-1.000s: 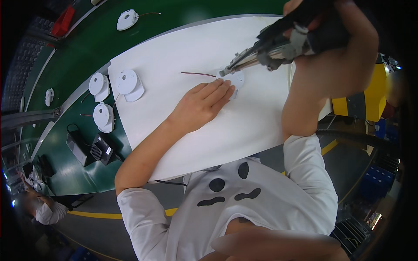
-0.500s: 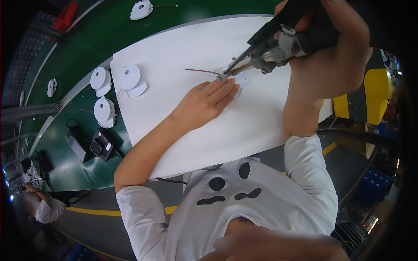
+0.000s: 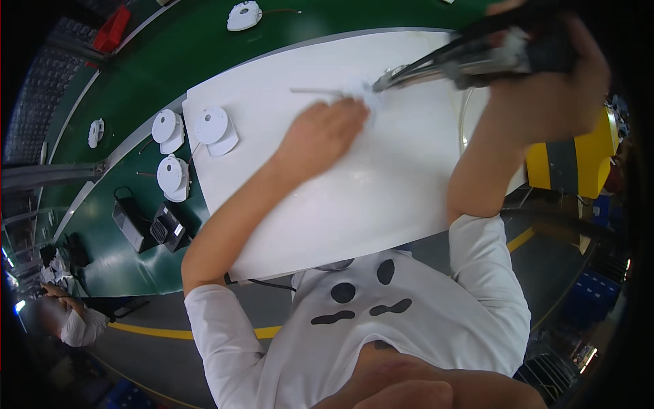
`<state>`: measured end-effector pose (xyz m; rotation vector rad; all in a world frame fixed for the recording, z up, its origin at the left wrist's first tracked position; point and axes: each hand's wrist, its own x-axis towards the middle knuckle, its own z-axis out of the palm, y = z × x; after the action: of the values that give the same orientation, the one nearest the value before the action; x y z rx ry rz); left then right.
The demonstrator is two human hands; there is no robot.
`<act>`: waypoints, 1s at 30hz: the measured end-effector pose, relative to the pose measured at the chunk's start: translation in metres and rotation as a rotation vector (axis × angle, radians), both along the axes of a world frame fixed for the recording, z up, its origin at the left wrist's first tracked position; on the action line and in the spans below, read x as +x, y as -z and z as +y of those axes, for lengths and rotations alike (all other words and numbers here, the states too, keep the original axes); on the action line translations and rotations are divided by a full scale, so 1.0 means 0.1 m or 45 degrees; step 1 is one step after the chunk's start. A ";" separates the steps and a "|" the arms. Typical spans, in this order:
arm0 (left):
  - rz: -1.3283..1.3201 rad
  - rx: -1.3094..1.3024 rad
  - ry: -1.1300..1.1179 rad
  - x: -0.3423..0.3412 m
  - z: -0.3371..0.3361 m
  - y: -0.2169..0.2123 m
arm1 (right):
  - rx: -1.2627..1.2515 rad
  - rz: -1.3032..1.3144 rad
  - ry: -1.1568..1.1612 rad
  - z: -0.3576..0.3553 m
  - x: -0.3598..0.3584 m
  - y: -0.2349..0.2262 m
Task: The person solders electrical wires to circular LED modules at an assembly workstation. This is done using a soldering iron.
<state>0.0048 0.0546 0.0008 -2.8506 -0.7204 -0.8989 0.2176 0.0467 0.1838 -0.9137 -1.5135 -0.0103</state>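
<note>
My left hand [image 3: 323, 133] lies at the far middle of the white-covered table, fingers curled against a small white part [image 3: 371, 95]. Motion blurs that part, and the fingers partly hide it. A thin wire [image 3: 313, 91] runs leftward from it. In my right hand [image 3: 552, 102], gripped at upper right, is a black-and-metal hand tool [image 3: 470, 61] with a long narrow tip. The tip points down-left, just beyond the left fingertips by the white part; whether it touches cannot be told.
On the left stand several white round housings [image 3: 212, 125], some with wires. Another white housing [image 3: 244, 16] lies on the green surface beyond. Black devices [image 3: 170, 225] sit at lower left, a yellow-and-black object [image 3: 575, 153] at right. A person [image 3: 71, 317] works far left.
Both hands have moved farther from my body. The tool's tip has shifted right, away from the left fingertips. The small white part and its wire have moved with the left hand.
</note>
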 end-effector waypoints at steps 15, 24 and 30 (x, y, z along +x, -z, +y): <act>0.291 0.099 -0.971 -1.01 2.07 -0.09 | 0.326 0.201 0.599 0.04 0.14 -0.04; -1.294 -1.331 -0.605 -0.67 0.52 -0.26 | 0.166 0.500 0.451 0.01 0.04 0.10; -1.397 -2.076 -0.486 -0.49 -0.54 -0.15 | -0.030 0.788 0.198 -0.15 -0.22 -0.05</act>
<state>-0.0440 0.0011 0.0156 -2.2093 -3.0973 -2.6447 0.1953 0.0316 0.1890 -0.9412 -0.8697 0.1642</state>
